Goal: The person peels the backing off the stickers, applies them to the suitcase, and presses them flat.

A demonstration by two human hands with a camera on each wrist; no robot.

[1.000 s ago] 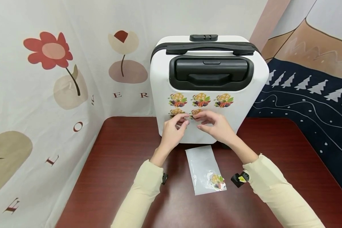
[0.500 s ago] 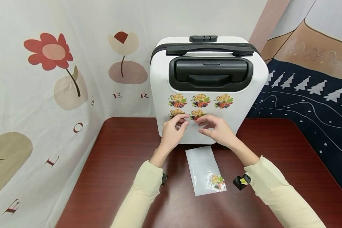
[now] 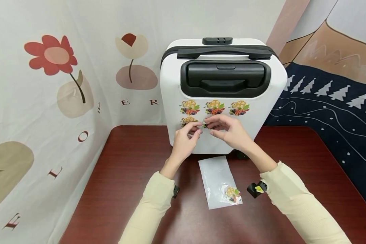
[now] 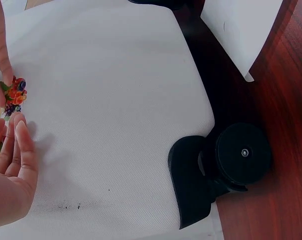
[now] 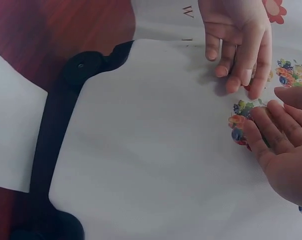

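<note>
A white suitcase (image 3: 215, 144) stands upright with fruit-print stickers on its front. My right hand (image 3: 232, 133) lies over the middle sticker of the lower row, its fingers resting on it; in the right wrist view, the bunched-fruit edge of this sticker (image 5: 238, 131) shows beside the fingertips. My left hand (image 3: 184, 141) is just left of it, fingers loosely bent with fingertips near the sticker's edge, and partly covers the lower left sticker (image 3: 187, 120). Nothing shows held in either hand. In the left wrist view, both hands sit at the left edge around the fruit print (image 4: 17, 94).
Three matching stickers, one of them at the right (image 3: 239, 107), form the upper row under the black handle recess (image 3: 225, 78). A pale sheet (image 3: 216, 176) with one sticker (image 3: 232, 195) lies on the red-brown table (image 3: 134, 169). Printed cloth (image 3: 94, 40) hangs behind.
My right hand slid slightly right and down, uncovering more of the middle lower sticker, then moved back left and up over it. My left hand has stayed in place.
</note>
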